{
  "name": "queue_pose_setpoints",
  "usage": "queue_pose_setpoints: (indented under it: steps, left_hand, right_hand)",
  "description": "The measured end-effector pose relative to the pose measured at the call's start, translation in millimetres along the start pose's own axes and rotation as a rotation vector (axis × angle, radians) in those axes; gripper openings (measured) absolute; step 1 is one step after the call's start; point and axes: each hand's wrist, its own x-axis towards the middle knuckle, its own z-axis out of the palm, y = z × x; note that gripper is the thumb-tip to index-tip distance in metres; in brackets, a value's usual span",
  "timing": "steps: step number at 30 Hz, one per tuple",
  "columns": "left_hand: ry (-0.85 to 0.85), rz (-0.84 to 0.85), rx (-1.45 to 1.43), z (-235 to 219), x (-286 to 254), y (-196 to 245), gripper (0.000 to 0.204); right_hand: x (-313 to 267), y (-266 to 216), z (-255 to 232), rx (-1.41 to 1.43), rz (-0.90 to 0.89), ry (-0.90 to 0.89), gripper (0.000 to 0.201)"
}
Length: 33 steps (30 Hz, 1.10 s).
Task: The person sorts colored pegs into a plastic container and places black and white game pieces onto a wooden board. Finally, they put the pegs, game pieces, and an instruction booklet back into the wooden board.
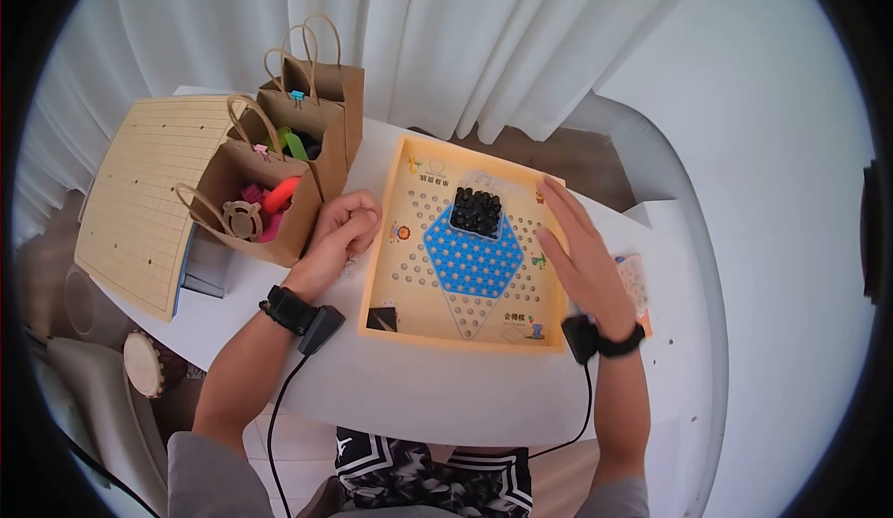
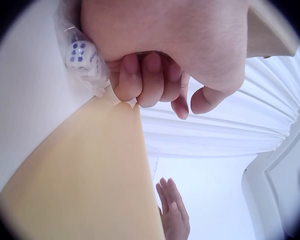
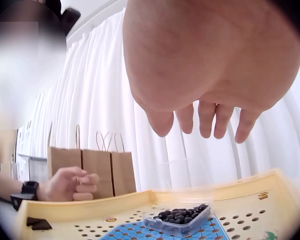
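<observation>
A yellow-rimmed wooden game board (image 1: pixel 379 267) with a blue hexagon and rows of holes lies on the white table. On its upper middle stands a clear plastic box (image 1: pixel 477 232) full of black game pieces (image 1: pixel 476 209). My left hand (image 1: pixel 339 234) rests at the board's left rim, fingers loosely curled and nothing visible in them. Close by it, in the left wrist view, is a white die (image 2: pixel 82 56) with blue dots in a clear bag (image 2: pixel 97 82). My right hand (image 1: pixel 588 262) is over the right rim, fingers straight and holding nothing.
Paper bags (image 1: pixel 302 206) with colourful items stand at the left, beside a large wooden grid board (image 1: pixel 149 183). A small packet (image 1: pixel 633 281) lies under and beyond my right wrist. White curtains (image 1: pixel 446 34) hang behind the table. A drum (image 1: pixel 144 365) is at lower left.
</observation>
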Motion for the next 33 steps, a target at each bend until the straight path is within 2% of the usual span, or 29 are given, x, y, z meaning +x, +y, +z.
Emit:
queue_pose_setpoints:
  steps: [1, 5, 7, 8, 10, 14, 16, 21, 24, 27, 33]
  left_hand:
    - [-0.004, 0.012, -0.001, 0, 0, 0, 0.017]
    - [-0.011, -0.001, 0.015, 1, -1, 2, 0.016]
    - [-0.012, 0.005, 0.020, -2, 1, 1, 0.015]
    - [-0.023, 0.000, 0.042, -4, 2, -1, 0.017]
    - [-0.035, 0.000, 0.059, -2, 2, 0, 0.018]
    - [-0.031, -0.029, 0.062, 3, -2, 8, 0.017]
    - [-0.038, -0.012, 0.060, 0, -1, 4, 0.017]
    - [-0.036, 0.001, 0.043, 1, 1, 2, 0.014]
    - [-0.016, 0.018, 0.041, 2, 0, 3, 0.013]
    - [-0.019, 0.010, 0.045, 1, 1, 3, 0.012]
    - [-0.026, 0.049, 0.050, 4, -2, 6, 0.007]
  right_hand:
    - [12, 3, 7, -0.074, -0.098, -0.013, 0.044]
    - [38, 29, 44, -0.114, -0.199, -0.127, 0.045]
    - [33, 23, 55, 0.082, -0.020, -0.352, 0.036]
    - [30, 21, 60, 0.072, -0.027, -0.352, 0.036]
    - [24, 17, 66, 0.054, 0.051, -0.303, 0.022]
    - [34, 23, 67, -0.009, -0.048, -0.243, 0.017]
    - [35, 34, 76, 0.006, -0.116, -0.190, 0.022]
    - [37, 41, 84, 0.029, -0.073, -0.221, 0.024]
    - [40, 36, 76, 0.020, -0.051, -0.281, 0.025]
    - [46, 28, 71, -0.047, 0.068, -0.427, 0.037]
    - [38, 21, 82, -0.209, -0.017, -0.315, 0.042]
